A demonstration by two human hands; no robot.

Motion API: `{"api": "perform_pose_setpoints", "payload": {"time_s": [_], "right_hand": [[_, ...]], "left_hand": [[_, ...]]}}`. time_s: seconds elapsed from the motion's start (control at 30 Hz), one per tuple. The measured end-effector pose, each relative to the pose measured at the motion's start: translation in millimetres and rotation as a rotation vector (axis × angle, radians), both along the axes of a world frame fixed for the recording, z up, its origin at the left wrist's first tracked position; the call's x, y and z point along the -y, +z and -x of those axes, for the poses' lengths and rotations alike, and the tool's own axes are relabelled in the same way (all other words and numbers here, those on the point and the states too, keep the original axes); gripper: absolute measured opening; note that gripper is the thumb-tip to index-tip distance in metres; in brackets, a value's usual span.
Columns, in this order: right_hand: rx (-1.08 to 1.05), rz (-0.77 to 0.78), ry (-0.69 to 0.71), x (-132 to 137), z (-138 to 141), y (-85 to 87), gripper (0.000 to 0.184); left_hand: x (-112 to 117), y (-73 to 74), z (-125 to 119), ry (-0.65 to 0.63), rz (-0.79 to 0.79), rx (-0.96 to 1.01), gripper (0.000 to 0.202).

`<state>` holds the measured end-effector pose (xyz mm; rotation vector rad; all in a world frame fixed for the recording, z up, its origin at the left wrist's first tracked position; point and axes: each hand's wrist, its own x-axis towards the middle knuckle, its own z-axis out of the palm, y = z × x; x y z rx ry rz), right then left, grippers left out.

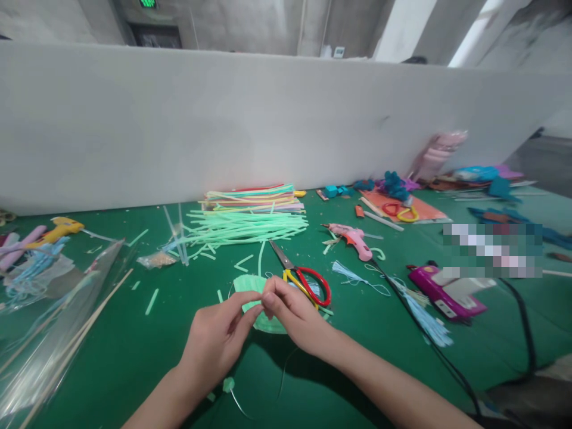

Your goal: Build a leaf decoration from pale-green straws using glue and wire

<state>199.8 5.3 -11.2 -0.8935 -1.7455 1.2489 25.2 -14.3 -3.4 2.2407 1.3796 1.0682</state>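
Note:
My left hand and my right hand meet fingertip to fingertip in front of me, both pinched closed. Whatever lies between the fingertips is too small to make out. Right behind the fingers is a mint-green ribbed round piece, partly covered by them; whether they grip it I cannot tell. A thin thread or wire hangs below my right hand. Scissors with red and yellow handles lie just beyond that hand, blades parted. Nearer to me is a small green knot-like piece on a thin stem.
Mint-green fuzzy sticks are piled at the back. A pink glue gun, light blue tassels and a magenta device with a black cable lie to the right. Clear plastic sleeves and a yellow glue gun are left. A grey partition closes the back.

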Motion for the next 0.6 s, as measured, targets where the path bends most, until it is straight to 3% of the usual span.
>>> {"api": "perform_pose_setpoints", "payload": {"time_s": [0.2, 0.37, 0.6], "right_hand": [[0.189, -0.206, -0.021, -2.6, -6.1, 1.0, 0.031], [0.252, -0.255, -0.018, -4.0, -6.7, 1.5, 0.030], [0.297, -0.314, 0.001, -3.8, -8.5, 3.0, 0.025]], "left_hand": [[-1.4, 2.4, 0.9, -0.013, 0.076, -0.007, 0.021], [-5.0, 2.6, 4.2, -0.007, 0.240, 0.003, 0.026], [-4.0, 2.2, 6.1, -0.071, 0.253, -0.062, 0.020]]}}
